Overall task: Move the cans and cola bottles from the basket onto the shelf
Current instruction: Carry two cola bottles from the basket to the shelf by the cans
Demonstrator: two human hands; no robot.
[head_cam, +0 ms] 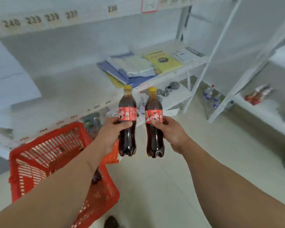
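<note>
In the head view, the left hand (109, 134) has its fingers (124, 124) curled around one upright cola bottle (127, 122), and the right hand (173, 134) grips a second cola bottle (154, 127) just beside it, both held in the air above the floor (155, 186). The red basket (39, 162) sits low on the left under the left forearm, with a dark bottle (96, 176) partly visible inside. Ahead stands the white shelf (69, 89), carrying blue and yellow folders (138, 68).

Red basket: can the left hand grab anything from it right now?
Probably not: the left hand already grips a cola bottle above the red basket; it must shelve that first.
</note>
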